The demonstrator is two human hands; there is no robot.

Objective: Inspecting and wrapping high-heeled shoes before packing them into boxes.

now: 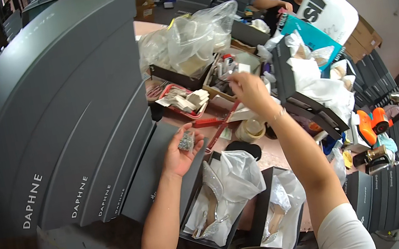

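Note:
My left hand (179, 154) is palm up, fingers curled around a small clear plastic bag (187, 141) of tiny greyish pieces. My right hand (251, 93) reaches out over an open carton (218, 92) of small items; its fingertips are bent together, slightly blurred, and whatever they hold cannot be made out. Below my hands, a glittery silver shoe (211, 178) lies beside white tissue paper (240, 173) in an open dark shoebox (188, 216). To its right, another shoe (276, 219) lies in a second open shoebox (260, 188).
Tall stacked grey shoeboxes (73, 104) wall off the left side. A red basket (187, 109) of pale blocks and a roll of tape (250, 130) are near my hands. Plastic bags (194, 32) sit farther back. A co-worker (274, 2) is at the far right.

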